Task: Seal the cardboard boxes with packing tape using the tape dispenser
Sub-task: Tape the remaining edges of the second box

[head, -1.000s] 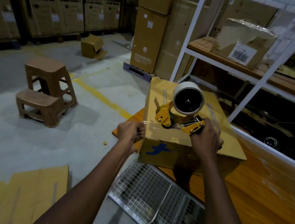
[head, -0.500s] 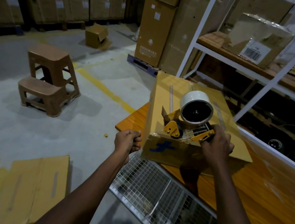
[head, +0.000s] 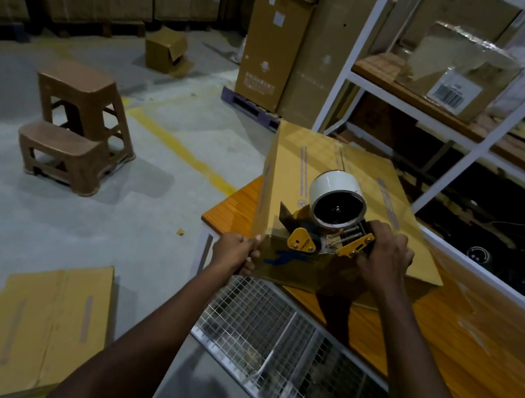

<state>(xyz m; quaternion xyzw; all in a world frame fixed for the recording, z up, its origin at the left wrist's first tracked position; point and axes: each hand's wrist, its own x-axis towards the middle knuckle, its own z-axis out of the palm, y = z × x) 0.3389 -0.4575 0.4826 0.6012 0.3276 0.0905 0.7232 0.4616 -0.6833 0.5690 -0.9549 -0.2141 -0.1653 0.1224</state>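
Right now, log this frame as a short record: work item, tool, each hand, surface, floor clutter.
work item: cardboard box lying on the wooden table
tool: tape dispenser at the box's near top edge
right hand: grips the dispenser handle
left hand: holds the box's near left corner
floor clutter: flattened carton, two brown stools

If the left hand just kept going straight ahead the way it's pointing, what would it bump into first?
The left hand already grips the near left corner of the cardboard box on the wooden table. Pushed forward, it would likely press straight into that box, though depth is hard to judge.
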